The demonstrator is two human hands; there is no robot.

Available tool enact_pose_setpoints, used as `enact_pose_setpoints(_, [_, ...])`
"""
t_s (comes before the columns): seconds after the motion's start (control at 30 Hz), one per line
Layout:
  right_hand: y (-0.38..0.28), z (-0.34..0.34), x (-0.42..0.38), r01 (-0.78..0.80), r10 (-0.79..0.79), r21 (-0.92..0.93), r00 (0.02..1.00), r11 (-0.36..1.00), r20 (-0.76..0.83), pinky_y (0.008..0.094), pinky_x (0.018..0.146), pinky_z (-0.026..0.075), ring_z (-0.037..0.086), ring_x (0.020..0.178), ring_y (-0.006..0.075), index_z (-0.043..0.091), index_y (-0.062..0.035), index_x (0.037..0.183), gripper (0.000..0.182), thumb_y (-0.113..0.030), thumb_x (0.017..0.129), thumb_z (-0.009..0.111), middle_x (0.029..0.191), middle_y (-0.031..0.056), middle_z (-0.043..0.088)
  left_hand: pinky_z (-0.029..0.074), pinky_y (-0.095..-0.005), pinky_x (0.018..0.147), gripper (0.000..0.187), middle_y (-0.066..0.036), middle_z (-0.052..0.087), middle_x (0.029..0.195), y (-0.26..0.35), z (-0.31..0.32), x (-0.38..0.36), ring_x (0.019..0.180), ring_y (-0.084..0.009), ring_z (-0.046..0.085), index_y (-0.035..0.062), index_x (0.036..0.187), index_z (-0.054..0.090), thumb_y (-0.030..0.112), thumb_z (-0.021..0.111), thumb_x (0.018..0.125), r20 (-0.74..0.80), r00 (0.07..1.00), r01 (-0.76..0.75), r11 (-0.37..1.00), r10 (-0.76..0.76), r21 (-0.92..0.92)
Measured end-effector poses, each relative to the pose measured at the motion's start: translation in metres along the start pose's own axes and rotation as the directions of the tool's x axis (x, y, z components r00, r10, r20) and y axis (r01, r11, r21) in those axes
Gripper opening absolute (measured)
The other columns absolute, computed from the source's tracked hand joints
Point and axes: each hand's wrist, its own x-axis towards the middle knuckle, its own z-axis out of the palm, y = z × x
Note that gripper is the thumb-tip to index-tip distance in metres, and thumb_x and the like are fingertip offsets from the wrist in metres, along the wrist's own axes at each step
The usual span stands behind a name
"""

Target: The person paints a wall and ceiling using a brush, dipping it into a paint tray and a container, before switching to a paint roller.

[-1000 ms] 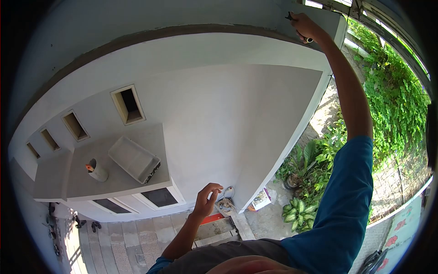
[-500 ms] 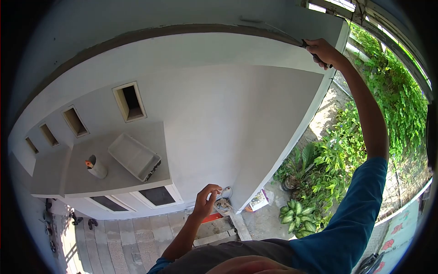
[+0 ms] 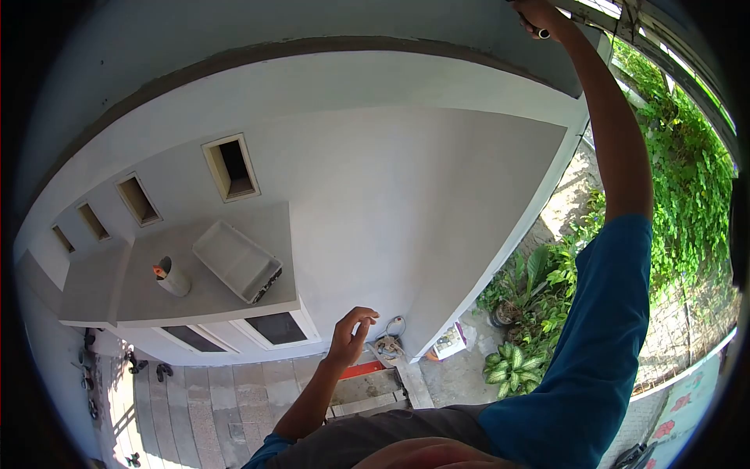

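Tool handle (image 3: 541,32), dark with a pale end, pokes out of the right hand (image 3: 537,14), whose fingers are clenched around it high against the grey wall (image 3: 406,195) near the top corner. One left hand (image 3: 350,336) hangs lower with fingers loosely curled, holding nothing. On the ledge (image 3: 141,293) sit one tray (image 3: 237,260) and one cup (image 3: 172,277). Four small openings (image 3: 232,167) line the wall. Green plants (image 3: 547,297) grow below.

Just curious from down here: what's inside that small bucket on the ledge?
An orange-tipped handle pokes out of the bucket, beside the paint tray on the ledge. The rest of the inside is dark, so any paint cannot be seen.
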Motion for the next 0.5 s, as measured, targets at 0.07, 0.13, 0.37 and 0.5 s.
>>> enact_pose_setpoints(0.07, [0.019, 0.018, -0.053, 0.135, -0.14, -0.192, 0.99, 0.972, -0.013, 0.0352, 0.039, 0.033, 0.039, 0.043, 0.0132, 0.049, -0.0084, 0.112, 0.017, -0.024, 0.105, 0.05, 0.056, 0.0033, 0.044, 0.052, -0.0335, 0.086, 0.019, -0.013, 0.068, 0.106, -0.002, -0.001, 0.0, 0.093, -0.0209, 0.066, -0.0003, 0.11, 0.064, 0.011, 0.051, 0.102, 0.0, 1.0, 0.0, 1.0, 0.0, -0.014])
enact_pose_setpoints(0.13, [0.045, 0.03, -0.105, 0.257, -0.257, -0.411, 0.965, 0.875, 0.055, 0.0296, 0.035, 0.038, 0.045, 0.038, 0.0102, 0.049, -0.0103, 0.147, 0.042, -0.021, 0.106, 0.048, 0.052, 0.0002, 0.047, 0.051, -0.0332, 0.086, 0.02, -0.013, 0.068, 0.106, -0.008, 0.0, -0.003, 0.093, -0.0207, 0.066, -0.0001, 0.111, 0.064, 0.012, 0.051, 0.102, 0.027, 1.0, 0.003, 1.0, -0.003, -0.017])
enact_pose_setpoints(0.37, [0.067, 0.038, -0.16, 0.151, -0.114, -0.367, 0.986, 0.918, 0.121, 0.0294, 0.036, 0.039, 0.045, 0.039, 0.0099, 0.037, -0.0118, 0.155, 0.052, -0.019, 0.105, 0.049, 0.053, -0.0005, 0.046, 0.05, -0.034, 0.087, 0.028, -0.012, 0.068, 0.105, -0.006, 0.009, -0.005, 0.092, -0.0193, 0.064, -0.0009, 0.111, 0.063, 0.022, 0.048, 0.107, 0.067, 0.998, 0.007, 1.0, -0.007, -0.003])
enact_pose_setpoints(0.5, [0.044, 0.053, -0.118, 0.317, -0.334, -0.307, 0.942, 0.898, -0.006, 0.0312, 0.037, 0.039, 0.048, 0.041, 0.0121, 0.041, -0.0098, 0.153, 0.05, -0.018, 0.104, 0.05, 0.054, 0.0017, 0.048, 0.053, -0.0336, 0.088, 0.021, -0.014, 0.068, 0.106, -0.004, 0.002, -0.005, 0.094, -0.0208, 0.067, 0.0, 0.113, 0.064, 0.014, 0.051, 0.103, 0.016, 1.0, -0.011, 1.0, 0.011, -0.016])
